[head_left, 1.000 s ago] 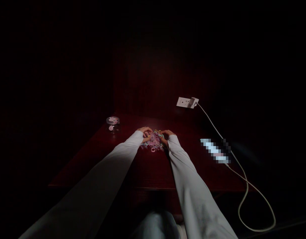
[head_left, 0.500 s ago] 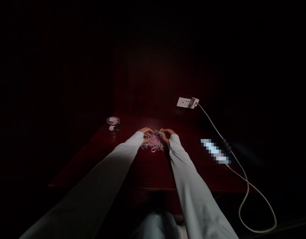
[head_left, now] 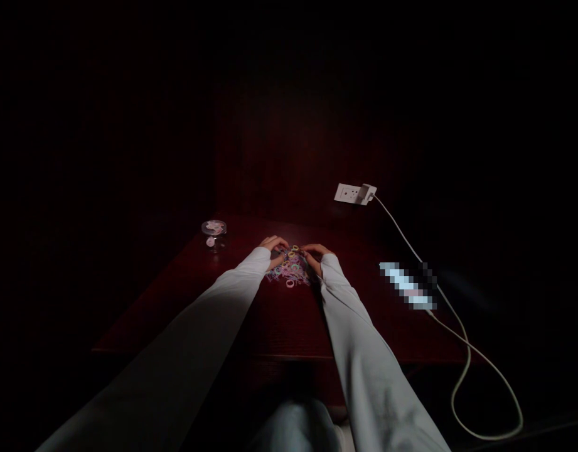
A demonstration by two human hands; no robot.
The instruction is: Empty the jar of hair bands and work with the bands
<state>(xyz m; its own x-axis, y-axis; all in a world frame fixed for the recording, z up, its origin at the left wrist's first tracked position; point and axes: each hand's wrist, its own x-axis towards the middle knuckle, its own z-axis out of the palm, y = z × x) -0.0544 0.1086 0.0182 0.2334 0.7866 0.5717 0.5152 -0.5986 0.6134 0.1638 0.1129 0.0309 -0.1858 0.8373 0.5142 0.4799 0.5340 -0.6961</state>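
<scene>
Two long pale fabric sleeves [head_left: 383,358] reach over the dark red wooden desk [head_left: 289,326]. On the right, a slim white cable [head_left: 486,437] loops past its near edge, beside a pixelated pale-blue oblong [head_left: 406,285]. Mid-desk lies a loose heap of small multicoloured bands [head_left: 291,274], between the left hand [head_left: 271,247] and right hand [head_left: 317,252]. Both curl inward, touching it — whether either pinches a band, I cannot tell. Farther left stands a clear round jar [head_left: 214,238]; beyond, a white rectangular wall socket [head_left: 347,193].

No readable text or labels anywhere
</scene>
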